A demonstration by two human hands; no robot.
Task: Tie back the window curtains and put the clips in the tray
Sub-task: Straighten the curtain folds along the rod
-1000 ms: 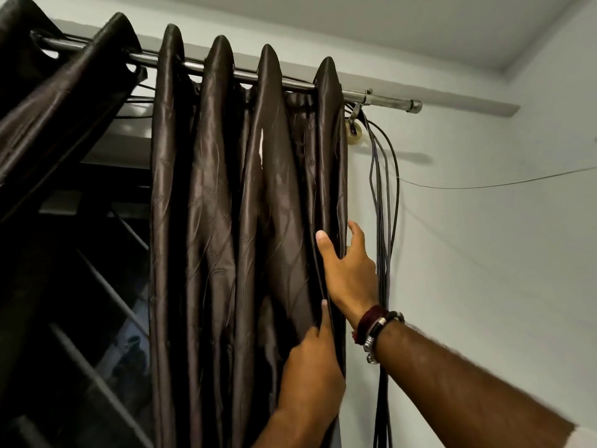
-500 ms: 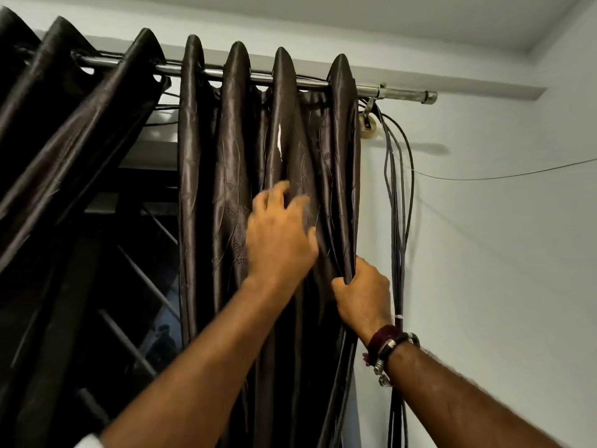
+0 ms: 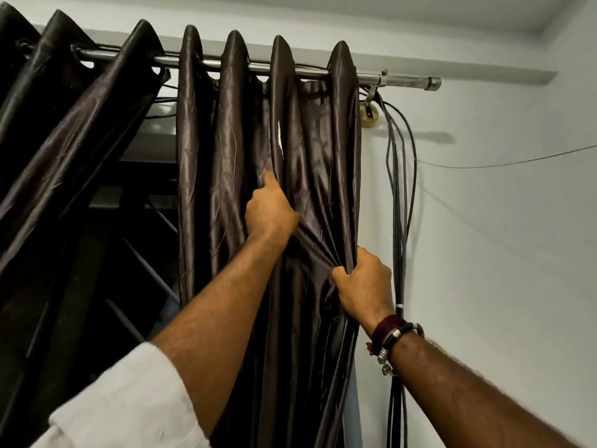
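At the right end of the rod (image 3: 403,80), the dark curtain (image 3: 307,189) hangs in gathered folds, between the window opening and the white wall (image 3: 500,221). Its long axis is vertical: the top is threaded on the rod and the cloth falls straight down out of view. A second curtain (image 3: 64,140) on the left is pulled aside and slants down to the left.

The right hand (image 3: 365,289) is closed around the outer edge of the curtain, with a bunch of cloth pinched in the curled fingers. The left hand (image 3: 269,211) is higher, in the middle folds; its fingers are curled into the cloth and one finger points up along a fold. It seems to grip the fabric, but the fingertips are hidden behind the fold.

I judge that the step in hand is the gathering of this curtain into one bundle, so the tying is not yet done. The next move probably needs both hands to press the folds together toward the wall side and hold them tight while something is fastened around them. No clip and no tray are in view, so I cannot tell where they are. Some cables (image 3: 399,221) hang just beside the curtain edge and could get caught in the bundle.
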